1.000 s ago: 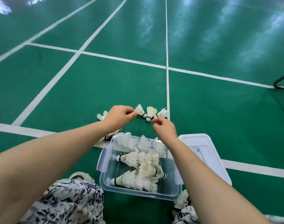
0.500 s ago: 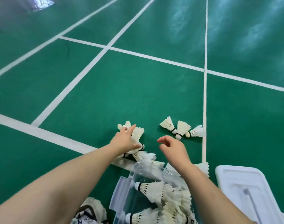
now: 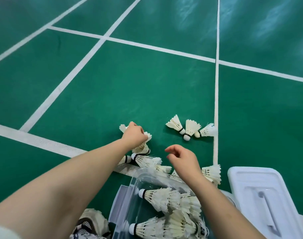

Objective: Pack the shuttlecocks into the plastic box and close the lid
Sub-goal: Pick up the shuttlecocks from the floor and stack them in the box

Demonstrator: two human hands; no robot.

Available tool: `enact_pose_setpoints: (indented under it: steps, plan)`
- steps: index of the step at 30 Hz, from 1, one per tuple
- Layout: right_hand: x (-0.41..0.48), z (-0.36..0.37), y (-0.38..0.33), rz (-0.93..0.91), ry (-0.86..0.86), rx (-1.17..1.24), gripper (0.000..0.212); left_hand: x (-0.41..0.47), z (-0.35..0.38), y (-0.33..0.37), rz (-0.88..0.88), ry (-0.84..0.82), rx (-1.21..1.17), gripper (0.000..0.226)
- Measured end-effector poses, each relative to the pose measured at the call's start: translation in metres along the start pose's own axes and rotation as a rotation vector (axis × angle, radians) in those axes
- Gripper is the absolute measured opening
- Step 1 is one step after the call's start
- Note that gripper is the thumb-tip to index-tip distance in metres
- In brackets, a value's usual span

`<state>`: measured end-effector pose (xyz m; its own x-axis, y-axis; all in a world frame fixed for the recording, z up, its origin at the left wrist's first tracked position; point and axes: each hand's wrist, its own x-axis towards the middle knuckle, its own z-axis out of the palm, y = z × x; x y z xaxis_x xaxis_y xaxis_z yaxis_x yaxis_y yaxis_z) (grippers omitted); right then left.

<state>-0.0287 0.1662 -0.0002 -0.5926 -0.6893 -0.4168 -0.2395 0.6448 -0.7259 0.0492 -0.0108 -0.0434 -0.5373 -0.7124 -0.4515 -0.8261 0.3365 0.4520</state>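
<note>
A clear plastic box [image 3: 128,200] stands on the floor at the bottom middle, with several white shuttlecocks [image 3: 161,197] lying inside. Its white lid [image 3: 261,195] lies flat to the right. My left hand [image 3: 134,136] is closed around loose shuttlecocks [image 3: 143,145] on the floor beyond the box's far left corner. More shuttlecocks [image 3: 147,160] lie against the box's far wall, and one [image 3: 212,173] lies at its far right corner. A group of three shuttlecocks [image 3: 190,129] rests further out by a white line. My right hand [image 3: 183,158] hovers over the box's far edge, fingers curled and apart, empty.
The floor is a green badminton court with white lines [image 3: 216,100]. A shoe [image 3: 92,223] and patterned fabric [image 3: 83,236] show at the bottom left beside the box.
My left hand moved left from the group of three and closed on the shuttlecocks to the left. My right hand drew back toward the box. The view shifted left and forward.
</note>
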Motion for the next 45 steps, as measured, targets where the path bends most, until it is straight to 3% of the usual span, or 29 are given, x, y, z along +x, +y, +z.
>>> enact_pose_setpoints:
  steps: [4,10,14,18,21,24,26,31,35,38,42,45]
  plan:
    - [-0.01,-0.009,-0.004,-0.015,0.019,0.029,0.024,-0.015,-0.006,0.001,0.023,0.082,-0.041,0.009]
    - [-0.038,-0.026,-0.016,-0.047,0.07,0.038,0.025,-0.05,-0.04,0.022,0.07,0.198,-0.154,0.023]
    - [-0.056,-0.039,-0.024,-0.075,0.123,0.023,0.033,-0.089,-0.067,0.052,0.16,0.245,-0.293,0.019]
    - [-0.073,-0.069,-0.03,-0.052,0.192,0.268,0.045,-0.131,-0.073,0.078,0.26,0.133,-0.455,0.023]
    - [-0.086,-0.089,-0.023,-0.033,0.049,0.473,0.058,-0.154,-0.059,0.09,0.276,0.019,-0.522,0.03]
    - [-0.102,-0.095,0.0,0.019,-0.097,0.497,0.076,-0.18,-0.038,0.103,0.256,-0.131,-0.615,0.016]
    - [-0.111,-0.095,0.018,0.046,-0.18,0.543,0.085,-0.192,-0.026,0.107,0.253,-0.226,-0.63,0.021]
    - [-0.129,-0.085,0.046,0.119,-0.214,0.617,0.045,-0.204,-0.002,0.104,0.286,-0.395,-0.643,0.024]
    - [-0.132,-0.081,0.054,0.195,-0.053,0.645,0.037,-0.203,0.015,0.092,0.316,-0.403,-0.555,0.006]
    - [-0.125,-0.085,0.061,0.225,0.089,0.626,0.064,-0.196,0.017,0.075,0.306,-0.365,-0.422,0.011]
    - [-0.118,-0.079,0.062,0.184,0.102,0.593,0.053,-0.182,0.024,0.044,0.282,-0.291,-0.093,0.014]
    - [-0.114,-0.069,0.062,0.164,0.09,0.528,0.072,-0.18,0.034,0.03,0.273,-0.32,0.022,0.018]
